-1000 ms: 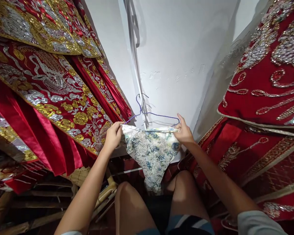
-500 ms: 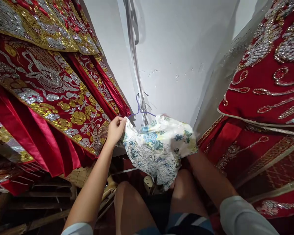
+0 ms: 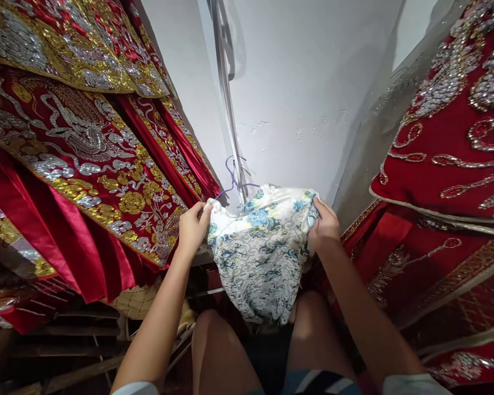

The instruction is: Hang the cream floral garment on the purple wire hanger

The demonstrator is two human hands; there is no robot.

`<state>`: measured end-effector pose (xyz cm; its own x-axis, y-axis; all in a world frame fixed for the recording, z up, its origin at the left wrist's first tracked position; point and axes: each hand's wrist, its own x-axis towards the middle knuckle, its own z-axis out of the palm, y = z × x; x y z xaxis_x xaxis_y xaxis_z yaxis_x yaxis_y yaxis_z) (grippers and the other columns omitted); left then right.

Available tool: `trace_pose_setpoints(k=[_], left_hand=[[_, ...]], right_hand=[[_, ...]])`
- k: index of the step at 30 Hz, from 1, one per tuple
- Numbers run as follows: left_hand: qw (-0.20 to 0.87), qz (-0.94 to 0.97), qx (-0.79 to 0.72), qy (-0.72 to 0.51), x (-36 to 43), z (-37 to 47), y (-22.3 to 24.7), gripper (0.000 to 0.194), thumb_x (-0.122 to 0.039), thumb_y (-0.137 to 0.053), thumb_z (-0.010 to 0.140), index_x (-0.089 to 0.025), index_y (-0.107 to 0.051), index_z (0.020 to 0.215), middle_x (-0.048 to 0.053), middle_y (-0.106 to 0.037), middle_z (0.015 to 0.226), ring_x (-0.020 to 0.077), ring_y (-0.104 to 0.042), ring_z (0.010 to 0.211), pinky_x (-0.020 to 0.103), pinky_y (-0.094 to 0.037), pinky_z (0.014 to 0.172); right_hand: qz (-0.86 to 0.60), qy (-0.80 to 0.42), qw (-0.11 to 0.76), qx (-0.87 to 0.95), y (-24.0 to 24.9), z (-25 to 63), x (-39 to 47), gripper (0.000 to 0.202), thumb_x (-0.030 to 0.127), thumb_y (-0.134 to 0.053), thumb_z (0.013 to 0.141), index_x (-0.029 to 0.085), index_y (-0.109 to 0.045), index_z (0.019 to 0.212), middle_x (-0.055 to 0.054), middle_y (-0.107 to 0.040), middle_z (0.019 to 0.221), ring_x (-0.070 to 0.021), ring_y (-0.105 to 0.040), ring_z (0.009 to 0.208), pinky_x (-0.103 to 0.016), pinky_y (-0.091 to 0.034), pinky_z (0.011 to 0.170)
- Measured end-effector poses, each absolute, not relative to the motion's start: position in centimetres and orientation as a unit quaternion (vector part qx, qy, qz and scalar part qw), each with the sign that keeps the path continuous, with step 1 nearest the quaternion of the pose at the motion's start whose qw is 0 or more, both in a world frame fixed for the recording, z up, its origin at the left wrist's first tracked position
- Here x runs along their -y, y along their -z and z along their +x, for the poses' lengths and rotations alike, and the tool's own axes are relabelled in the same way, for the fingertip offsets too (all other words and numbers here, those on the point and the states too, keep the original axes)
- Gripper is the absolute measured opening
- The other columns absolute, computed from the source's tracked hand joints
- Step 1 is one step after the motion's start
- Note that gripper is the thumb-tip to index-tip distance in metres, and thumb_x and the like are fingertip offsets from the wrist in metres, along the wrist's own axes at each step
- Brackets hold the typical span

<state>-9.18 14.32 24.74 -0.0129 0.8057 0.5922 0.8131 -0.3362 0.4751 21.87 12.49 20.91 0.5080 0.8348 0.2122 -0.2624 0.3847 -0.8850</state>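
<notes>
A white blouse (image 3: 267, 252) with blue, green and yellow flowers hangs in front of me on a thin purple hanger (image 3: 233, 178). Its lower part is crinkled and hangs down above my knees. My left hand (image 3: 194, 225) pinches the blouse at its left shoulder, fingers closed. At the opposite side, my right hand (image 3: 324, 222) grips the sleeve edge between thumb and fingers. Most of the hanger's arms are hidden inside the cloth. The hanger's hook rests by a metal strip on the wall.
Red cloth with gold and silver embroidery (image 3: 86, 131) hangs on the left. Another beaded red cloth (image 3: 448, 159) hangs on the right. A white wall (image 3: 296, 82) with a vertical metal strip (image 3: 224, 88) stands ahead. Wooden slats (image 3: 66, 332) lie low at the left.
My right hand has come out from behind the blouse and now holds its right edge. The cloth is spread flatter, with the flowered front smoother. My left hand has barely moved.
</notes>
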Motion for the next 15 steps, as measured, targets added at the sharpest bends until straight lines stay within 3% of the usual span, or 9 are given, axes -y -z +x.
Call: trace_pose_setpoints(k=[5,9,12,15], left_hand=[[0.032,-0.683,0.609,0.401,-15.7,-8.9,-24.3,0.027,-0.038,-0.041,0.095,-0.020,-0.061,0.098,0.007,-0.068,0.084,0.0232,-0.061,0.076,0.026,-0.035,0.065],[0.011,-0.708,0.591,0.387,-16.7,-8.0,-23.3,0.028,-0.036,-0.036,0.097,-0.021,-0.059,0.096,0.007,-0.067,0.083,0.0223,-0.061,0.074,0.025,-0.035,0.063],[0.019,-0.706,0.611,0.357,-17.3,-7.8,-23.2,0.030,-0.038,-0.035,0.098,-0.022,-0.061,0.098,0.007,-0.068,0.081,0.0244,-0.062,0.074,0.026,-0.033,0.062],[0.035,-0.691,0.642,0.330,-17.4,-8.4,-23.3,0.032,-0.040,-0.035,0.098,-0.023,-0.061,0.103,0.009,-0.068,0.078,0.0277,-0.064,0.074,0.028,-0.033,0.062]], right_hand=[[-0.415,-0.444,0.652,0.453,-23.9,19.1,-7.7,0.057,0.045,-0.067,0.078,0.025,-0.061,0.130,-0.009,-0.067,0.121,-0.0334,-0.054,0.128,-0.046,-0.049,0.104],[-0.364,-0.497,0.590,0.522,-24.3,17.7,-4.9,0.064,0.057,-0.050,0.089,0.032,-0.042,0.148,-0.005,-0.066,0.126,-0.0300,-0.053,0.130,-0.044,-0.048,0.105],[-0.373,-0.411,0.626,0.548,-25.0,18.8,-6.5,0.071,0.063,-0.034,0.093,0.032,-0.025,0.156,-0.003,-0.057,0.140,-0.0280,-0.047,0.136,-0.044,-0.044,0.110],[-0.389,-0.316,0.613,0.611,-25.7,20.1,-7.9,0.071,0.063,-0.031,0.094,0.036,-0.013,0.158,-0.001,-0.049,0.148,-0.0264,-0.041,0.141,-0.046,-0.040,0.112]])
